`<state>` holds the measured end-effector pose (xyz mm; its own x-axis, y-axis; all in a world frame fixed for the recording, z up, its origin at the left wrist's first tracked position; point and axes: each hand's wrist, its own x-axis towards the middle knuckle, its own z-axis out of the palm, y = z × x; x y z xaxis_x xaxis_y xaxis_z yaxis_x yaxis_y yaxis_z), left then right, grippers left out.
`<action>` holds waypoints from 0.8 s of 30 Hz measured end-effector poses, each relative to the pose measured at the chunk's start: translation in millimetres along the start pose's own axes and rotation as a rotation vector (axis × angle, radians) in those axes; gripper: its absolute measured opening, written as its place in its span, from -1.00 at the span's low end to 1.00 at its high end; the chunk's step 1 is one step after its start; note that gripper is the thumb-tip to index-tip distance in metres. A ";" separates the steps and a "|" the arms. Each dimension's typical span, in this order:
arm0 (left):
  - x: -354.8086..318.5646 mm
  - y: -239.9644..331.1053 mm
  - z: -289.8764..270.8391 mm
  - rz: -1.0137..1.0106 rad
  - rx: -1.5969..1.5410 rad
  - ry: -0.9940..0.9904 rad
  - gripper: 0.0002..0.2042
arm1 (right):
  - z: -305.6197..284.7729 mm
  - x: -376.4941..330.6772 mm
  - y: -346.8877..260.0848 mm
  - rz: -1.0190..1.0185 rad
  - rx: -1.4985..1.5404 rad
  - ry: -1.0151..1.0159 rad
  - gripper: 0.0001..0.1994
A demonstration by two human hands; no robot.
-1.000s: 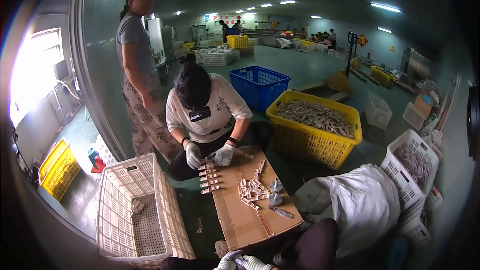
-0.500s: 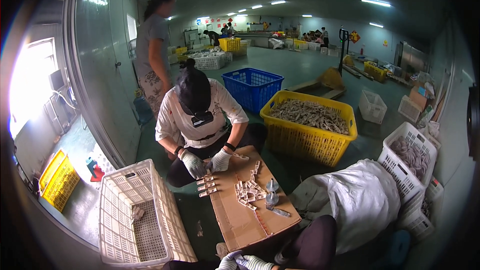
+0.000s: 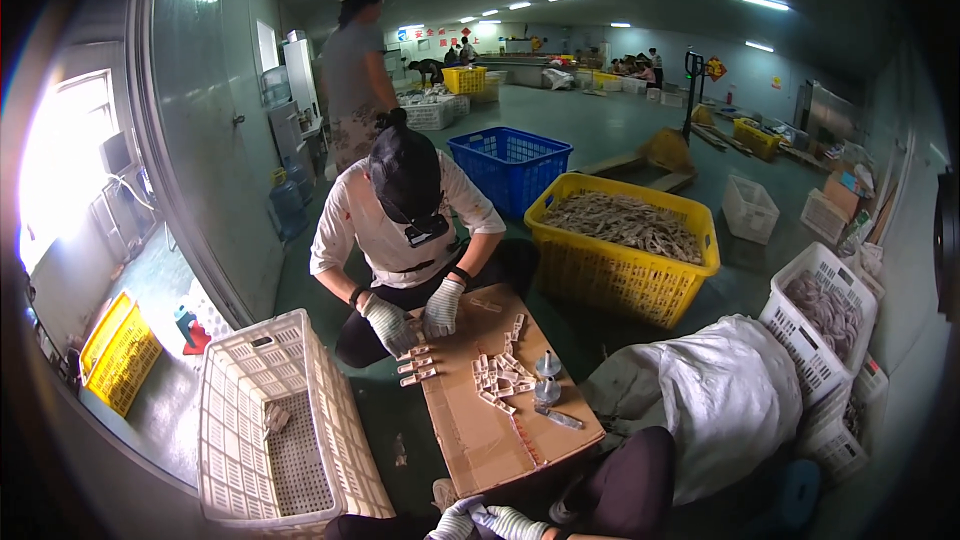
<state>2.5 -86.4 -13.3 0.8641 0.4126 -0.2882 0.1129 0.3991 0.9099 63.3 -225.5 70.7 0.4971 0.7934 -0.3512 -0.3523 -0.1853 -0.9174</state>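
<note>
At the lower edge, my left hand [image 3: 452, 523] and my right hand [image 3: 512, 523] meet in white ribbed gloves, fingers closed together. Anything between them is too hidden to make out. They are just in front of a brown cardboard box [image 3: 465, 440]. On its top lie a loose pile of small pale, oblong clip-like pieces [image 3: 497, 376], a greyish bottle-like container [image 3: 547, 392] with a pointed top, and a flat grey tool [image 3: 563, 419]. Across the box, a seated co-worker's gloved hands [image 3: 400, 328] work beside several more pieces [image 3: 417, 370] lined up along the left edge.
A white crate [image 3: 215, 420] stands at left, a large white sack [image 3: 730, 380] at right. Beyond are a yellow crate [image 3: 620, 280] full of pale pieces, a blue crate [image 3: 510, 175] and a pallet jack [image 3: 665, 155]. White crates [image 3: 815, 325] line the right wall. Another person [image 3: 355, 80] stands behind the co-worker.
The standing person has moved to the right, uncovering water bottles by the wall. The co-worker's hands have shifted slightly at the box. My hands stay together, slightly further left in view.
</note>
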 end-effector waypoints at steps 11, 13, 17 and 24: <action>2.4 -2.8 1.9 0.011 -0.075 -0.005 -0.78 | 0.2 3.6 10.9 -0.060 -0.060 0.042 -0.82; 3.0 0.5 4.2 -0.024 -0.066 0.020 -0.77 | 0.8 1.7 8.6 -0.050 -0.058 0.042 -0.83; 3.3 4.1 5.8 -0.098 -0.119 0.041 -0.74 | 1.0 1.5 6.5 -0.032 -0.106 0.053 -0.82; -5.7 11.3 7.8 0.009 -0.039 0.046 -0.72 | 4.2 -3.4 -3.6 0.001 -0.086 0.033 -0.78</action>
<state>2.7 -90.6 1.0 0.8413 0.4534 -0.2943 0.0851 0.4265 0.9005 59.5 -225.1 76.0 0.5229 0.7742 -0.3568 -0.2842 -0.2362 -0.9292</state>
